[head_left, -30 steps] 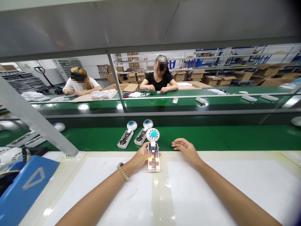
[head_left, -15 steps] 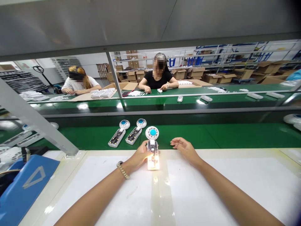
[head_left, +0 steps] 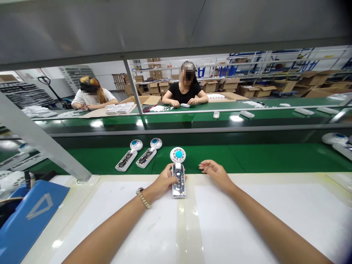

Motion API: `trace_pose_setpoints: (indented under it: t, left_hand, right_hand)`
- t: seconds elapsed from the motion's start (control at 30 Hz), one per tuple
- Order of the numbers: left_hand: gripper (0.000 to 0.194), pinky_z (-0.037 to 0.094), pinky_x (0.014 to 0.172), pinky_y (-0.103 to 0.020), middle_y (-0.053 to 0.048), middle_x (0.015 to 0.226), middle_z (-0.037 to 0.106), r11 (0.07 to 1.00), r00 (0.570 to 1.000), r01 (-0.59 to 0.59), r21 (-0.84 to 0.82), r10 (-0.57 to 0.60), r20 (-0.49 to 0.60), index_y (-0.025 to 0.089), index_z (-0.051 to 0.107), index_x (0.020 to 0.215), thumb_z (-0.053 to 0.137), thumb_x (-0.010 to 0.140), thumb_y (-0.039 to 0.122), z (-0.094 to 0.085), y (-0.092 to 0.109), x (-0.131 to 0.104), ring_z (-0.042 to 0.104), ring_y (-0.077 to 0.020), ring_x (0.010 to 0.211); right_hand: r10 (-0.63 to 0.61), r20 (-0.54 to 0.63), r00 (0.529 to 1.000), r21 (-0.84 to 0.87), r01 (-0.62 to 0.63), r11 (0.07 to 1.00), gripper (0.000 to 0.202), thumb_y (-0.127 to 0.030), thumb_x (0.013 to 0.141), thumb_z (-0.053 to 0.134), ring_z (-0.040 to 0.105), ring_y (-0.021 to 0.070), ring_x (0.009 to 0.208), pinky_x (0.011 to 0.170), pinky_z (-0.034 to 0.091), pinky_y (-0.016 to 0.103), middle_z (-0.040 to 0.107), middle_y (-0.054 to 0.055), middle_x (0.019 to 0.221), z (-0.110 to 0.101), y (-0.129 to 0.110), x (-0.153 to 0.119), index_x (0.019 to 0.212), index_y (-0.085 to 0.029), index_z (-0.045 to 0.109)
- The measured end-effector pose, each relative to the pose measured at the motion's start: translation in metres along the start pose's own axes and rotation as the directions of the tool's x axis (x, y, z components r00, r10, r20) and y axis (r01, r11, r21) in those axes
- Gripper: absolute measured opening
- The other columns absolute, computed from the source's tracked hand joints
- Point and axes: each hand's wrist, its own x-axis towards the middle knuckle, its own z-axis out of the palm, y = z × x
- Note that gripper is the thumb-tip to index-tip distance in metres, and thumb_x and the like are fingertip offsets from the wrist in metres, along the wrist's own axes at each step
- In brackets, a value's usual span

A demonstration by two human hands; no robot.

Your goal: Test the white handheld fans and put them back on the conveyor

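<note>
The fan unit (head_left: 178,175) lies flat across the far edge of the desk (head_left: 247,212), at about the middle of that edge. Its clear handle, with the circuit board visible inside, rests on the white desk surface; its round white head with the blue centre projects over the green conveyor belt (head_left: 261,157).

Left hand (head_left: 162,182): fingers closed against the left side of the handle, thumb on its upper face. This hand is grasping the fan unit. No light shows in the handle.

Right hand (head_left: 217,174): released, palm down, fingers loosely extended, resting at the far edge of the desk just right of the fan unit and not touching it.

Step in hand, as judged: a check of the unit at the handle, with the left hand steadying and pressing it.

Next move, as judged: clearing the unit onto the belt calls for a short forward push with the head kept level, and a landing spot apart from the two similar units (head_left: 137,158) lying side by side on the belt to the left.

Two other people sit at the line beyond the belt.
</note>
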Motion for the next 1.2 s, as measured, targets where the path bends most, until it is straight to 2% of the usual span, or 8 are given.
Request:
trace_pose_setpoints:
  t: [0.23,0.43,0.63,0.77,0.83,0.93,1.03,1.2]
  left_hand:
    - [0.058,0.047,0.075,-0.039,-0.012,0.114,0.053,1.0,1.0,-0.01,-0.003,0.01,0.02,0.019,0.043,0.104,0.075,0.057,0.008,-0.0037,-0.0026,0.0014,0.06,-0.0276,0.094]
    - [0.057,0.044,0.081,-0.041,-0.012,0.116,0.052,1.0,1.0,-0.009,-0.003,0.009,0.019,0.019,0.044,0.104,0.075,0.057,0.009,-0.0002,0.0015,-0.0007,0.06,-0.0267,0.096]
    - [0.059,0.045,0.079,-0.04,-0.013,0.117,0.052,1.0,1.0,-0.004,-0.009,0.005,0.027,0.019,0.044,0.107,0.075,0.057,0.01,-0.0018,0.0007,-0.0011,0.06,-0.0274,0.096]
    - [0.058,0.045,0.08,-0.04,-0.012,0.117,0.052,1.0,1.0,0.013,-0.007,-0.013,0.019,0.021,0.044,0.106,0.074,0.058,0.008,-0.0024,0.0009,-0.001,0.06,-0.0266,0.096]
    - [0.056,0.045,0.079,-0.039,-0.011,0.116,0.052,1.0,1.0,0.012,0.0,-0.012,0.024,0.021,0.044,0.106,0.073,0.059,0.007,-0.0023,0.0011,-0.0009,0.06,-0.026,0.095]
    - [0.055,0.046,0.077,-0.038,-0.011,0.115,0.052,1.0,0.999,0.001,0.006,-0.001,0.04,0.02,0.044,0.106,0.071,0.061,0.006,-0.0019,0.0012,-0.001,0.059,-0.0255,0.095]
    - [0.054,0.046,0.075,-0.037,-0.011,0.115,0.052,1.0,0.999,0.003,0.009,-0.003,0.04,0.02,0.044,0.106,0.071,0.061,0.006,-0.0011,0.0018,-0.0016,0.059,-0.0253,0.095]
    - [0.054,0.046,0.077,-0.038,-0.01,0.118,0.051,1.0,0.999,0.018,0.003,-0.018,0.036,0.021,0.044,0.106,0.071,0.061,0.006,0.0003,0.0041,-0.003,0.059,-0.0253,0.096]
  right_hand:
    - [-0.006,0.001,1.0,0.002,0.006,1.0,0.017,-0.027,0.069,0.058,0.061,0.0212,0.088,0.078,0.048,0.036,0.066,0.007,0.088,-0.0001,0.0012,0.0009,0.084,-0.02,0.057]
    - [-0.011,0.005,1.0,-0.002,0.011,1.0,0.017,-0.026,0.069,0.057,0.061,0.0206,0.089,0.078,0.047,0.036,0.066,0.007,0.088,0.0008,-0.0016,-0.0002,0.084,-0.019,0.057]
    - [-0.004,0.001,1.0,0.009,0.004,1.0,0.017,-0.027,0.068,0.059,0.061,0.0205,0.087,0.077,0.047,0.035,0.066,0.007,0.087,0.0013,-0.0024,-0.0005,0.084,-0.019,0.057]
    - [-0.002,-0.006,1.0,0.022,0.002,1.0,0.018,-0.03,0.07,0.06,0.061,0.0177,0.078,0.069,0.047,0.031,0.065,0.005,0.083,0.0009,-0.0029,-0.0012,0.083,-0.019,0.058]
    - [0.002,-0.017,1.0,0.031,-0.002,1.0,0.02,-0.036,0.074,0.056,0.057,0.0133,0.059,0.053,0.043,0.026,0.062,0.001,0.072,0.001,-0.004,-0.0026,0.086,-0.02,0.057]
    - [0.003,-0.04,0.999,0.037,-0.002,0.999,0.028,-0.046,0.08,0.047,0.038,0.0083,0.037,0.037,0.026,0.022,0.048,-0.006,0.05,0.0018,-0.0059,-0.0049,0.082,-0.02,0.056]
    - [-0.002,-0.05,0.999,0.035,0.004,0.999,0.034,-0.052,0.08,0.046,0.029,0.0076,0.034,0.036,0.02,0.022,0.038,-0.008,0.042,0.0028,-0.0063,-0.0059,0.07,-0.02,0.051]
    - [0.02,-0.025,1.0,0.038,-0.019,0.999,0.036,-0.053,0.08,0.046,0.027,0.0073,0.034,0.036,0.019,0.022,0.035,-0.009,0.041,0.0031,-0.0041,-0.0051,0.064,-0.021,0.044]
